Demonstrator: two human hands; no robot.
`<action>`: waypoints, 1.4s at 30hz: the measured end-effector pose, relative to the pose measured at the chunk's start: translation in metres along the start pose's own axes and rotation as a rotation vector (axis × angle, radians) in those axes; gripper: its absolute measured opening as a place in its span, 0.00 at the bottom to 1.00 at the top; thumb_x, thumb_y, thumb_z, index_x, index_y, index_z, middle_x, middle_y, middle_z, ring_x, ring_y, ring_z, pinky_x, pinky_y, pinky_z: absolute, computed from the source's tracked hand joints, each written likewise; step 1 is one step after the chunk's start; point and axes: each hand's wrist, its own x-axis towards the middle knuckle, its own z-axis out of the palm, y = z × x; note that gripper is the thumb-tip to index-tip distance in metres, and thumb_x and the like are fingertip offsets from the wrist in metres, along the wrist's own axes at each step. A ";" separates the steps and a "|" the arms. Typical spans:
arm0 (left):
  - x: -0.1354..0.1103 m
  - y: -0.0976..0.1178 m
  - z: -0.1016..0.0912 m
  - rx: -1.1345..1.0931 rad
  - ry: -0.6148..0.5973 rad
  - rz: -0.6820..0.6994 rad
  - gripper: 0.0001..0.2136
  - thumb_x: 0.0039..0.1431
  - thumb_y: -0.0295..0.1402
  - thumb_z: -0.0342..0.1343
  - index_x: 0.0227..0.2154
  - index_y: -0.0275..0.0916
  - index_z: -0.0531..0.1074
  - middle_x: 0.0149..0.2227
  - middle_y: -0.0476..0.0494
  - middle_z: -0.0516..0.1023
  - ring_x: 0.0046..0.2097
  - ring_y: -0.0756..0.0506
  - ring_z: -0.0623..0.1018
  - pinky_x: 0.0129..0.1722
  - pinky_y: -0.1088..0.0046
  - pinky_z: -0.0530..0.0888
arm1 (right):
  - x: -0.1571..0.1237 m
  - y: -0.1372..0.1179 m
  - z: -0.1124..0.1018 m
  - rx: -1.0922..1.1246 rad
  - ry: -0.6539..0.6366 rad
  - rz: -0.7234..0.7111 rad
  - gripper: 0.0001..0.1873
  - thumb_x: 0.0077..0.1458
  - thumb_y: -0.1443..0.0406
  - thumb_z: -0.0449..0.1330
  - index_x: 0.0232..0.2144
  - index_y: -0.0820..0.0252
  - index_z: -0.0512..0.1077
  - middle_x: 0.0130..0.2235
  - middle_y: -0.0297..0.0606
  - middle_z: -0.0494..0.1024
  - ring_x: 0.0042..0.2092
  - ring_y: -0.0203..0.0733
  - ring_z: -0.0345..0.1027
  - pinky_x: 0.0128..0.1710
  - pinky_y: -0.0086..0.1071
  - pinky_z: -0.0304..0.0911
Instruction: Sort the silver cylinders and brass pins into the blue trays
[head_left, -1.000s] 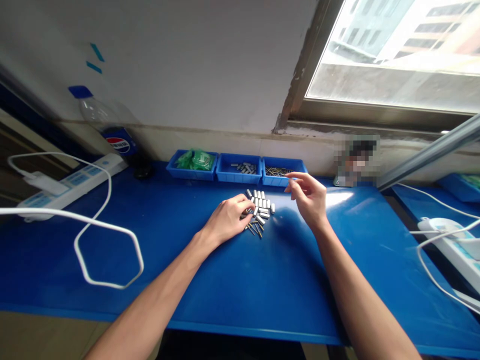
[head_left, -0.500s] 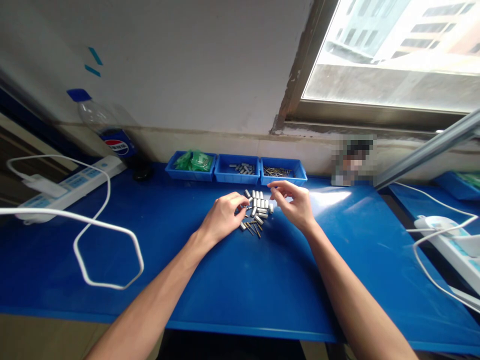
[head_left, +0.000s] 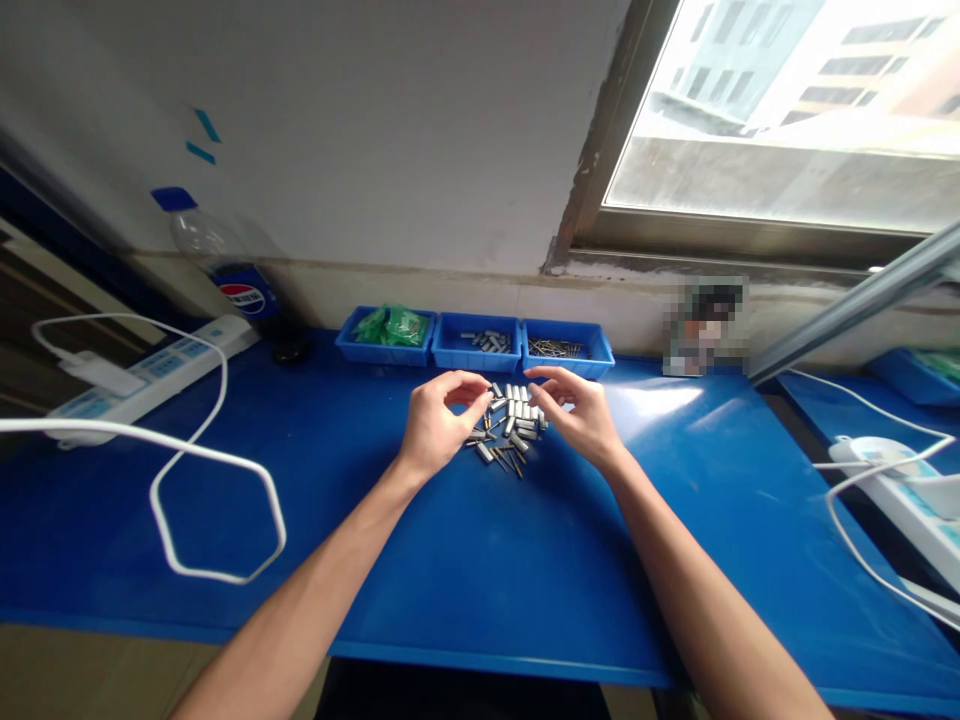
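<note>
My left hand (head_left: 440,420) is at the left side of a loose heap of small parts, thumb and forefinger brought together. Whatever they pinch is too small to make out. Facing it across the heap, my right hand (head_left: 581,412) has its thumb and forefinger curled close in a pinch. What is between those fingertips cannot be made out. Several short silvery metal cylinders (head_left: 517,408) lie between the hands, some side by side. Thin pins (head_left: 510,460) with brass-coloured ends are scattered at the near edge of the heap.
Against the wall stand three blue bins: one with green plastic bags (head_left: 394,326), one with metal cylinders (head_left: 491,341), one with pins (head_left: 555,349). A cola bottle (head_left: 244,295), a power strip (head_left: 157,380) and a looping white cable (head_left: 277,500) are on the left.
My left hand has lifted slightly and drawn back left, uncovering more parts. My right hand has shifted a little left, towards it. The view has tilted slightly.
</note>
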 end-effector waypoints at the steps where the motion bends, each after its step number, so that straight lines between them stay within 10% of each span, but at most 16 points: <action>1: 0.000 0.000 0.001 -0.054 0.000 -0.029 0.08 0.59 0.36 0.65 0.38 0.37 0.80 0.38 0.43 0.85 0.37 0.44 0.84 0.42 0.68 0.83 | 0.000 -0.001 0.001 0.049 -0.028 0.027 0.19 0.61 0.54 0.64 0.49 0.58 0.79 0.31 0.36 0.82 0.26 0.36 0.69 0.29 0.32 0.66; 12: -0.003 -0.001 0.005 -0.237 -0.031 -0.121 0.13 0.54 0.40 0.70 0.38 0.37 0.80 0.38 0.42 0.85 0.40 0.42 0.86 0.45 0.66 0.84 | 0.003 -0.005 0.003 0.429 -0.127 0.274 0.18 0.49 0.52 0.74 0.37 0.56 0.83 0.34 0.38 0.85 0.33 0.43 0.77 0.37 0.37 0.73; 42: -0.004 0.001 0.003 -0.065 -0.038 0.024 0.08 0.59 0.35 0.67 0.38 0.38 0.80 0.39 0.44 0.85 0.38 0.44 0.85 0.44 0.67 0.84 | 0.001 0.004 0.008 0.546 -0.156 0.298 0.17 0.49 0.56 0.74 0.39 0.58 0.83 0.35 0.39 0.85 0.36 0.42 0.77 0.39 0.35 0.70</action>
